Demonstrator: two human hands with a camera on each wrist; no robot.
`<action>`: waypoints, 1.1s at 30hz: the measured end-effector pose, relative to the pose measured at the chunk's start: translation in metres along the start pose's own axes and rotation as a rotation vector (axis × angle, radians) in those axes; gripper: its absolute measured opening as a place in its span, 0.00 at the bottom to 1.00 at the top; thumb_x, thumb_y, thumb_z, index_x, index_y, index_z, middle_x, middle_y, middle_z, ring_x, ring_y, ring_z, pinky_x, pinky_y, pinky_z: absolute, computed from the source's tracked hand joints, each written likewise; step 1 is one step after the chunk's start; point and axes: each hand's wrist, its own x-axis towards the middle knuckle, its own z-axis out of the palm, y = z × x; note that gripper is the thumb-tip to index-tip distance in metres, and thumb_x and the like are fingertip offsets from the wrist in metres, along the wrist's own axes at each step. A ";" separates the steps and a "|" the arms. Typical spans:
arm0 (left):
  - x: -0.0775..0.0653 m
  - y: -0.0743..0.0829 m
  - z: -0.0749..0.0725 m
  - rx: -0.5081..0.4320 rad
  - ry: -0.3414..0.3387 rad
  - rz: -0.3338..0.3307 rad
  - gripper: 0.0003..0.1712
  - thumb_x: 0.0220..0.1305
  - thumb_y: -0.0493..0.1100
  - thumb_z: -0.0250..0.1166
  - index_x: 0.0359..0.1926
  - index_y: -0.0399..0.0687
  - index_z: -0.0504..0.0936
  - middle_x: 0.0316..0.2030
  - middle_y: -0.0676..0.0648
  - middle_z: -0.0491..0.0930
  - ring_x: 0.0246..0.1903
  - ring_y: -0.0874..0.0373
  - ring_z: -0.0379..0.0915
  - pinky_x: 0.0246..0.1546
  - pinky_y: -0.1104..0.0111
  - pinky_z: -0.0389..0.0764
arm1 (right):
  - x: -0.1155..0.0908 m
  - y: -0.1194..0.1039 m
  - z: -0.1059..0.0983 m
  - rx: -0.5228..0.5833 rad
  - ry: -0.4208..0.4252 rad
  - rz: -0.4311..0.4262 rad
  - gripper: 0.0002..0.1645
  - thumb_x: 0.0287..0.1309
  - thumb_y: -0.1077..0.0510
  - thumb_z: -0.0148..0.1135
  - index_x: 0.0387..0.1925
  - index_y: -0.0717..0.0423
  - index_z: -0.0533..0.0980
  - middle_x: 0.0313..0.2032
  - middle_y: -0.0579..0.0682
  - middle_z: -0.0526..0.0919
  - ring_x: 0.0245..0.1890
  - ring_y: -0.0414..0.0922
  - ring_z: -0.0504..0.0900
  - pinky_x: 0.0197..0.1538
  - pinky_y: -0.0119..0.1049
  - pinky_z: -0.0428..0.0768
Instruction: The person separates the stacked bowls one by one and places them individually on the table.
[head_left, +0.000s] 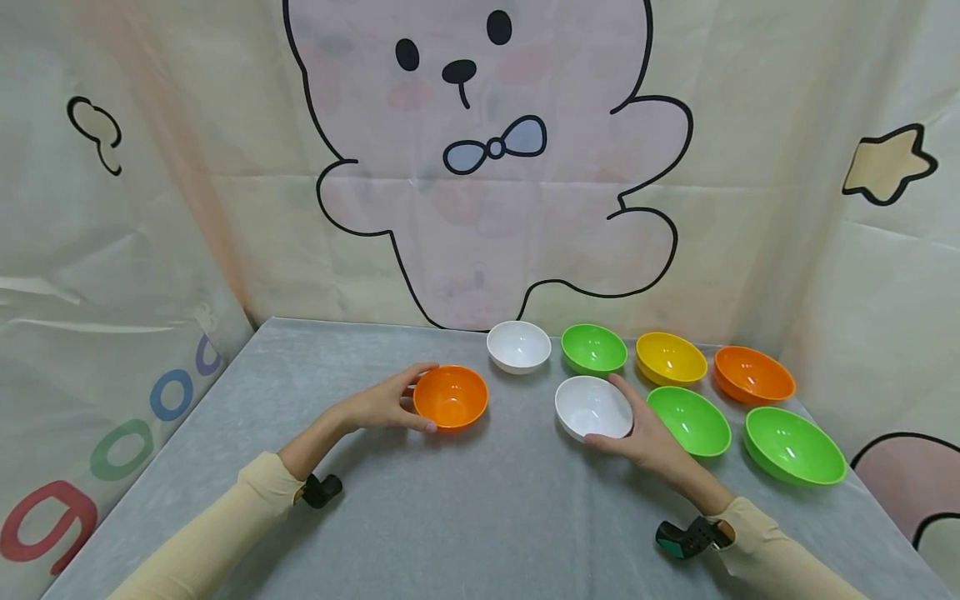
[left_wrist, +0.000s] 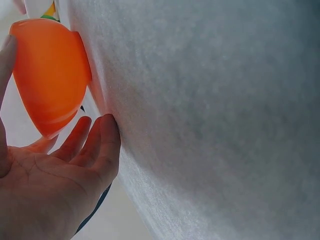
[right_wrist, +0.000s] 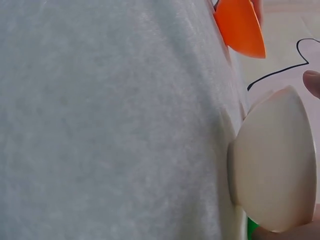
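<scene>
My left hand (head_left: 390,403) is at the left side of a small orange bowl (head_left: 451,397), thumb and index finger spanning its rim. In the left wrist view the thumb lies against the orange bowl (left_wrist: 50,75), while the other fingers spread loosely below it. To the right, a white bowl (head_left: 593,407) stands upright with my right hand (head_left: 645,429) around its right side, thumb at the near rim and fingers at the far one. The right wrist view has this white bowl (right_wrist: 275,165) side-on, close over the cloth, with much of the hand out of frame.
Behind stand another white bowl (head_left: 519,347), a green bowl (head_left: 594,349), a yellow bowl (head_left: 671,358) and a larger orange bowl (head_left: 753,375). Two more green bowls (head_left: 688,421) (head_left: 795,445) sit right of my right hand. Grey cloth covers the table (head_left: 480,517); a printed curtain (head_left: 247,108) hangs behind.
</scene>
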 end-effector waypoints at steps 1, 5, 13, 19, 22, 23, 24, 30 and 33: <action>0.000 0.000 0.000 0.000 0.001 0.000 0.56 0.60 0.46 0.77 0.79 0.41 0.52 0.71 0.33 0.59 0.66 0.35 0.63 0.62 0.49 0.71 | 0.000 -0.001 0.000 -0.003 -0.001 0.004 0.66 0.52 0.50 0.80 0.80 0.58 0.47 0.72 0.64 0.59 0.65 0.61 0.65 0.61 0.64 0.69; 0.000 -0.001 0.000 -0.002 0.003 -0.001 0.56 0.60 0.46 0.77 0.79 0.41 0.51 0.71 0.33 0.59 0.66 0.35 0.62 0.62 0.49 0.71 | 0.001 -0.004 -0.002 -0.024 -0.004 0.000 0.65 0.53 0.48 0.79 0.80 0.58 0.47 0.73 0.64 0.58 0.66 0.62 0.64 0.62 0.66 0.67; 0.000 -0.001 0.001 -0.005 -0.001 -0.006 0.56 0.60 0.45 0.77 0.79 0.42 0.51 0.72 0.34 0.59 0.66 0.36 0.63 0.62 0.49 0.71 | 0.002 -0.006 -0.006 -0.076 -0.004 -0.033 0.63 0.55 0.46 0.77 0.80 0.58 0.48 0.76 0.61 0.53 0.70 0.62 0.58 0.65 0.68 0.61; 0.000 -0.002 0.001 -0.003 0.001 -0.001 0.56 0.60 0.45 0.77 0.79 0.42 0.51 0.72 0.34 0.59 0.65 0.36 0.64 0.62 0.49 0.71 | 0.004 -0.015 -0.011 -0.079 -0.005 -0.041 0.63 0.55 0.47 0.77 0.80 0.59 0.48 0.77 0.63 0.51 0.72 0.65 0.55 0.66 0.67 0.60; 0.000 -0.002 0.001 -0.004 0.002 -0.001 0.56 0.60 0.45 0.77 0.79 0.42 0.51 0.71 0.34 0.59 0.65 0.36 0.64 0.62 0.49 0.71 | 0.006 -0.018 -0.013 -0.066 -0.012 -0.058 0.63 0.54 0.49 0.77 0.79 0.60 0.49 0.77 0.63 0.51 0.73 0.65 0.53 0.68 0.65 0.58; 0.000 -0.003 0.001 -0.004 0.002 -0.001 0.56 0.60 0.45 0.77 0.79 0.42 0.51 0.71 0.34 0.59 0.65 0.36 0.64 0.62 0.49 0.71 | 0.007 -0.019 -0.014 -0.063 -0.014 -0.065 0.62 0.54 0.49 0.78 0.79 0.60 0.49 0.76 0.63 0.52 0.73 0.64 0.53 0.69 0.65 0.57; 0.000 -0.003 0.001 -0.004 0.002 -0.002 0.56 0.60 0.45 0.77 0.79 0.42 0.51 0.71 0.34 0.59 0.65 0.36 0.64 0.62 0.49 0.71 | 0.007 -0.019 -0.014 -0.062 -0.017 -0.071 0.62 0.54 0.50 0.78 0.79 0.60 0.50 0.76 0.63 0.52 0.74 0.64 0.53 0.69 0.64 0.57; 0.001 -0.003 0.000 0.002 0.004 0.001 0.55 0.61 0.45 0.77 0.79 0.42 0.51 0.72 0.34 0.58 0.66 0.35 0.62 0.62 0.48 0.70 | 0.009 -0.018 -0.015 -0.074 -0.025 -0.086 0.61 0.53 0.50 0.78 0.79 0.61 0.52 0.76 0.63 0.54 0.72 0.64 0.56 0.68 0.65 0.58; 0.001 -0.003 0.001 -0.006 0.003 0.009 0.55 0.60 0.44 0.77 0.79 0.41 0.51 0.73 0.33 0.57 0.66 0.34 0.62 0.62 0.48 0.70 | 0.008 -0.017 -0.015 -0.079 -0.030 -0.087 0.62 0.53 0.49 0.78 0.79 0.60 0.51 0.76 0.63 0.54 0.71 0.64 0.58 0.67 0.66 0.61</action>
